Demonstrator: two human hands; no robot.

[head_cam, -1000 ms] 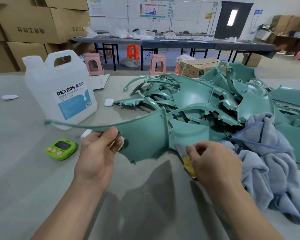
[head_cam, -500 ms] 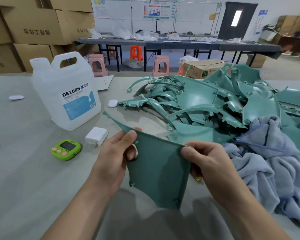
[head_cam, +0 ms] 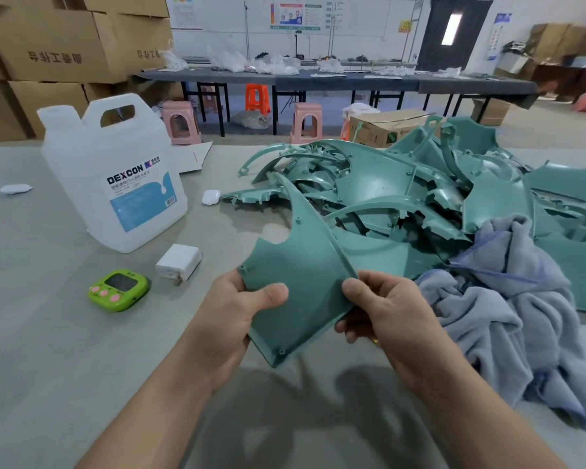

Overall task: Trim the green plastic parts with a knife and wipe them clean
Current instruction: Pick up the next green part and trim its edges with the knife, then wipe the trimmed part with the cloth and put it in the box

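The left thumb (head_cam: 272, 293) lies flat on the upper face of a green plastic panel (head_cam: 305, 275), with the other left fingers curled behind it out of sight; the left hand (head_cam: 230, 313) thus pinches the panel at its near left edge; the right thumb (head_cam: 355, 288) presses the panel's near right corner, and the right fingers (head_cam: 347, 328) curl under the edge, so the right hand (head_cam: 389, 319) grips it too; a yellow sliver (head_cam: 374, 340) peeps out beneath those fingers, too small to tell what it is.

The panel is held clear of the worktop (head_cam: 48, 350), above its middle, tilted with the broad end toward the person and the narrow horn pointing at the far edge; small screw bosses dot its face.

Beyond it, from the middle toward the far right corner, lies a heap of green plastic parts (head_cam: 379, 177); a blue-grey towel (head_cam: 508, 299) is bunched against the heap's near side, just beside the right hand.

To the left of the hands sit a lime-green timer (head_cam: 118, 290) and a white charger block (head_cam: 179, 264), near each other but apart; behind them stands a translucent jug labelled DEXCON (head_cam: 115, 177), upright; a small white case (head_cam: 211, 197) lies between the jug and the heap; a white scrap (head_cam: 16, 188) lies near the left edge.

Past the far edge stand cardboard boxes (head_cam: 58, 45), pink stools (head_cam: 180, 121) and a long dark table (head_cam: 318, 79).
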